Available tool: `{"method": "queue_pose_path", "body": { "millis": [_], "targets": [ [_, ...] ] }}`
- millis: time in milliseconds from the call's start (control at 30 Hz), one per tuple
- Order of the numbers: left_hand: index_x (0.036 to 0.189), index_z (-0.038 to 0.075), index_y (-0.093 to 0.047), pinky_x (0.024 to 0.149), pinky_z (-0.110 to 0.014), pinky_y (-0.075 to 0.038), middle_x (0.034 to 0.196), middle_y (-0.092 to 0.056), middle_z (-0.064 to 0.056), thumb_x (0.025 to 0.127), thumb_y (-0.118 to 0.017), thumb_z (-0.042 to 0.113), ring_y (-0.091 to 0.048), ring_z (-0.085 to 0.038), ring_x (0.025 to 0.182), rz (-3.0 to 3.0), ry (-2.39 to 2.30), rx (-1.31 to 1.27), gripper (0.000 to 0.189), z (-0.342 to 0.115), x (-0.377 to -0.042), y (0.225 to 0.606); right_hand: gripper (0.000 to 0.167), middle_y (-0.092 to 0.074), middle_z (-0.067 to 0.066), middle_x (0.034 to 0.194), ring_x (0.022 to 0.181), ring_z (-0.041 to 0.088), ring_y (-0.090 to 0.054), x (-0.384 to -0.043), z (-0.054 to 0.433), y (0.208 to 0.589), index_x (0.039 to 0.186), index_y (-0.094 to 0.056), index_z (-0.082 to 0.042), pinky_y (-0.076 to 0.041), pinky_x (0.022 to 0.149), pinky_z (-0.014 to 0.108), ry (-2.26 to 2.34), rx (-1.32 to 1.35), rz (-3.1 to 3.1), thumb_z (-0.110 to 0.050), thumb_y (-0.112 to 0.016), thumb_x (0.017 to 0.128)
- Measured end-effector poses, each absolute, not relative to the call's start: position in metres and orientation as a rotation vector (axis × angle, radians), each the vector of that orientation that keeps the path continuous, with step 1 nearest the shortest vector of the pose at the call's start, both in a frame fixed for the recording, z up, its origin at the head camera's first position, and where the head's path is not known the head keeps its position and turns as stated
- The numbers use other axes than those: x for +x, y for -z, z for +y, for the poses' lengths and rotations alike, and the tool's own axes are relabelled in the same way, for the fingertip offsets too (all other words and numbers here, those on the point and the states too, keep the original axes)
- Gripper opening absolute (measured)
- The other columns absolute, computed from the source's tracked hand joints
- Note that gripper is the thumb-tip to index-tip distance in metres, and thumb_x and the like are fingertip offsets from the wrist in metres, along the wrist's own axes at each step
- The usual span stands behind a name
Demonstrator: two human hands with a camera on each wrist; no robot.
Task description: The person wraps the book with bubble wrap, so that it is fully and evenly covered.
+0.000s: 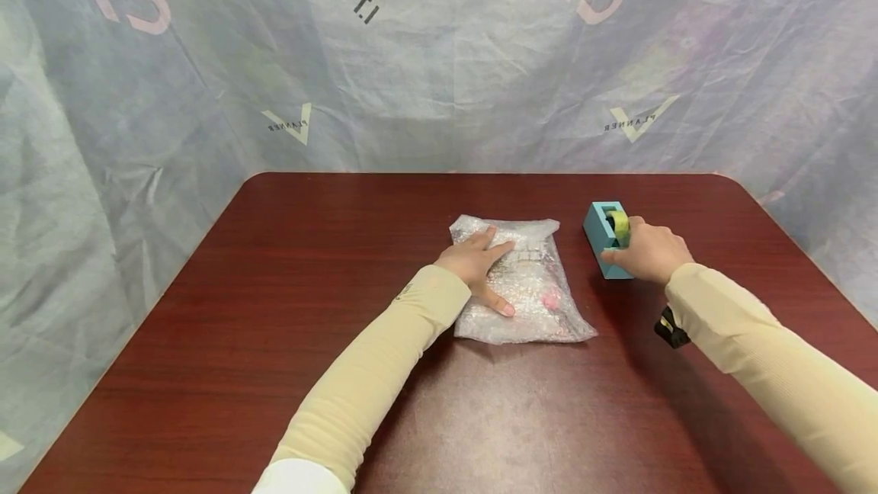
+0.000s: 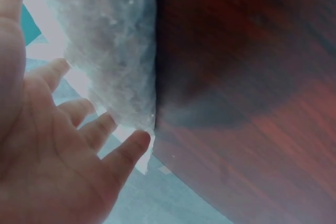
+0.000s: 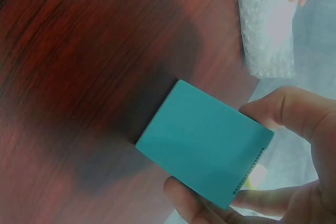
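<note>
A bubble-wrap package (image 1: 531, 280) lies flat on the dark red-brown table, with a small pink spot showing through its clear wrapping. My left hand (image 1: 476, 261) rests on its left part, fingers spread; the left wrist view shows the palm and fingertips (image 2: 139, 139) along the package's edge (image 2: 118, 51). To the right of the package is a teal tape dispenser (image 1: 600, 233) carrying a yellow roll of tape (image 1: 620, 224). My right hand (image 1: 652, 250) grips this dispenser from above, thumb on one side and fingers on the other. Its toothed edge (image 3: 248, 171) appears in the right wrist view.
The table (image 1: 288, 311) has rounded far corners. A grey printed cloth (image 1: 439, 59) hangs behind it and at both sides. Under my right wrist is a small black device (image 1: 671, 328).
</note>
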State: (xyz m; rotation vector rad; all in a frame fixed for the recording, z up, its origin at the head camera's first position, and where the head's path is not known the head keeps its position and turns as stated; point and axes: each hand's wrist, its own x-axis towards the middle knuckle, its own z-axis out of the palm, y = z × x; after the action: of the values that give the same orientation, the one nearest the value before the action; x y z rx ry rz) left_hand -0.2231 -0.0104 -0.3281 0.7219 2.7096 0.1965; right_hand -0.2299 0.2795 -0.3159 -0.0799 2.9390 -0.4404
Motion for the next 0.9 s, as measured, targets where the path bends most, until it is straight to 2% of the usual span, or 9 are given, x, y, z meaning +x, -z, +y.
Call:
{"method": "queue_pose_path", "body": {
  "millis": [367,567,700,800,900],
  "targets": [
    [0.165,0.025,-0.016,0.124,-0.046,-0.014,0.171,0.003,-0.010,0.077,-0.086,0.054,-0.002,-0.026,0.156,2.644,-0.330,0.697,0.116,-0.009,-0.227,0.326,0.086,-0.049,0.044,0.122,0.107,0.057,-0.053,-0.231,0.279,0.303,0.142,-0.023,0.025,-0.047,0.085,0.064,0.381,-0.031,2.862,-0.037,-0.061,0.096],
    [0.165,0.029,-0.013,0.124,-0.051,-0.006,0.171,0.008,-0.006,0.083,-0.077,0.061,0.004,-0.025,0.156,2.628,-0.356,0.648,0.109,-0.008,-0.231,0.330,0.088,-0.036,0.048,0.134,0.116,0.060,-0.045,-0.229,0.271,0.301,0.148,-0.018,0.021,-0.044,0.089,0.069,0.391,-0.013,2.949,-0.035,-0.062,0.097],
    [0.163,0.032,-0.024,0.123,-0.055,-0.005,0.171,-0.001,-0.006,0.089,-0.065,0.067,-0.004,-0.028,0.156,2.721,-0.331,0.621,0.093,-0.004,-0.236,0.336,0.084,-0.027,0.048,0.143,0.124,0.063,-0.038,-0.230,0.259,0.302,0.153,-0.016,0.017,-0.041,0.094,0.071,0.419,-0.085,3.048,-0.030,-0.060,0.099],
    [0.160,0.032,-0.035,0.122,-0.058,-0.008,0.170,-0.011,-0.005,0.092,-0.062,0.065,-0.012,-0.030,0.155,2.820,-0.319,0.621,0.080,0.000,-0.239,0.339,0.079,-0.028,0.045,0.145,0.125,0.062,-0.039,-0.229,0.249,0.301,0.154,-0.020,0.014,-0.042,0.094,0.070,0.447,-0.126,3.080,-0.027,-0.059,0.099],
    [0.158,0.033,-0.039,0.121,-0.060,-0.009,0.170,-0.017,-0.003,0.094,-0.062,0.061,-0.016,-0.027,0.154,2.892,-0.303,0.625,0.073,0.001,-0.242,0.342,0.074,-0.031,0.043,0.145,0.124,0.060,-0.043,-0.227,0.241,0.299,0.154,-0.025,0.012,-0.043,0.093,0.069,0.480,-0.161,3.102,-0.025,-0.058,0.098]
  ]
}}
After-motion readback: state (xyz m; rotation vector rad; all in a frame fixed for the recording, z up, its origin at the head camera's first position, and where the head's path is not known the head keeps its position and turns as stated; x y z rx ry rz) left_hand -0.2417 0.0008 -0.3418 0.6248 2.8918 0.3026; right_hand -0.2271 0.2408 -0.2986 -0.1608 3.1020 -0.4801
